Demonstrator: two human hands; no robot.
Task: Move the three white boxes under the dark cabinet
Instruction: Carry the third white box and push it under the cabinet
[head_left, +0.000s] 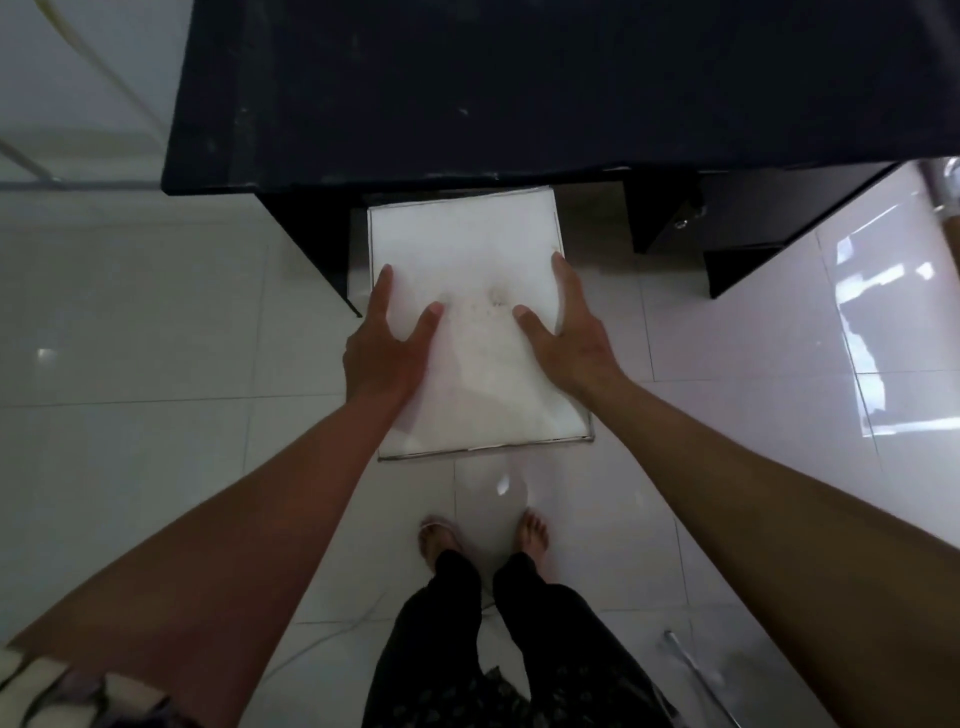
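Observation:
A white box (470, 244) with a flat, slightly smudged top lies on the tiled floor, its far end reaching into the gap beneath the dark cabinet (519, 88). My left hand (387, 338) grips the box's left edge, thumb on top. My right hand (571, 332) grips the right edge the same way. Only one white box is visible; anything stacked beneath it is hidden.
The dark cabinet's left leg panel (317, 244) and a drawer unit (727, 218) on the right flank the gap. Glossy white floor tiles (156, 338) surround it. My feet (483, 540) stand just behind the box. A metal rod (696, 670) lies at the lower right.

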